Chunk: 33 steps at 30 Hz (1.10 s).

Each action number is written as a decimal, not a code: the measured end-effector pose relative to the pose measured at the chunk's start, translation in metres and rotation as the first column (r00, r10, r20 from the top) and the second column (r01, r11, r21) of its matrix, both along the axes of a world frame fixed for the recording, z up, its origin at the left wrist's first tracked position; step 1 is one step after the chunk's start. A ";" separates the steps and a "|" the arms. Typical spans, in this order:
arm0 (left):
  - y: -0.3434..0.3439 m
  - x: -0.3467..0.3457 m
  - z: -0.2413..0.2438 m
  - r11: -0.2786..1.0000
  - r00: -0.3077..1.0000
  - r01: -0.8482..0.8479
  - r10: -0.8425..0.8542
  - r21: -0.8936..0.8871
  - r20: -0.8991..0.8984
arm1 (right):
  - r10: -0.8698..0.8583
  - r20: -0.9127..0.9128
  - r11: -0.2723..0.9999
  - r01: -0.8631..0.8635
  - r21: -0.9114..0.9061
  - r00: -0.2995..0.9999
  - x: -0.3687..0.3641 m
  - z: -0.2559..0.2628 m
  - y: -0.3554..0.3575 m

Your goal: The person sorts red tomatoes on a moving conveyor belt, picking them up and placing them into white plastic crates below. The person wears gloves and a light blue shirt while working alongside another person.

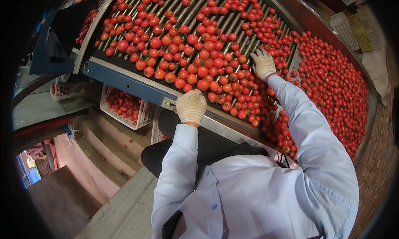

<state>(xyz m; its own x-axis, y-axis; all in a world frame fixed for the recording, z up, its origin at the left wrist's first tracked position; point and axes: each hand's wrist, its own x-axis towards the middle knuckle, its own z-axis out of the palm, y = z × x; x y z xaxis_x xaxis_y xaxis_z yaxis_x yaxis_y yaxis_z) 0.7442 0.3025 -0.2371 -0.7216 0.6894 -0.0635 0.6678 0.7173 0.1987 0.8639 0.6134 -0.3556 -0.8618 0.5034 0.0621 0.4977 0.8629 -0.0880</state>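
Red tomatoes [209,46] lie loosely over the metal rollers [184,11] of a roller conveyor in front of me. My left hand [190,107], in a striped knitted glove, rests at the conveyor's near side rail [140,83] with its fingers curled in. Its fingertips are hidden, so whether it holds anything does not show. My right hand [263,64], gloved the same way, reaches over the rollers with its fingers apart. It lies among the tomatoes and nothing shows in its grasp.
A dense heap of smaller tomatoes [333,95] fills the hopper at the right. Below the rail, at left, stands a white plastic crate [121,106] of tomatoes. More crates [344,30] stand at the far right, beside brick paving [374,164]. Concrete steps [103,145] descend at left.
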 end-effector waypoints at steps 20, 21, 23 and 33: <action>-0.001 -0.007 -0.002 0.999 1.000 0.024 -0.024 -0.025 -0.005 | -0.398 0.753 0.778 0.628 -0.026 0.524 0.076 -0.024 0.088; -0.001 -0.006 -0.002 0.998 0.999 0.031 -0.032 -0.047 -0.024 | -0.445 0.708 0.748 0.662 -0.044 0.549 0.087 -0.028 0.085; 0.001 -0.002 -0.004 0.999 0.999 0.031 -0.032 -0.036 -0.031 | -0.541 0.609 0.681 0.727 -0.086 0.579 0.109 -0.041 0.078; 0.001 0.009 -0.013 1.000 0.999 0.018 -0.017 0.022 -0.048 | -0.342 0.633 0.817 0.553 -0.166 0.695 0.145 -0.029 -0.002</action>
<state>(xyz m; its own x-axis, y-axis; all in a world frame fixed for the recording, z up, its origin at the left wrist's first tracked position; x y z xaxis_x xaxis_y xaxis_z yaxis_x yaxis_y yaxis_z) 0.7537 0.3039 -0.2501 -0.7110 0.7030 -0.0131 0.6896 0.7008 0.1824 1.0084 0.6113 -0.3841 -0.3490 0.7344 -0.5821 0.8631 0.4938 0.1054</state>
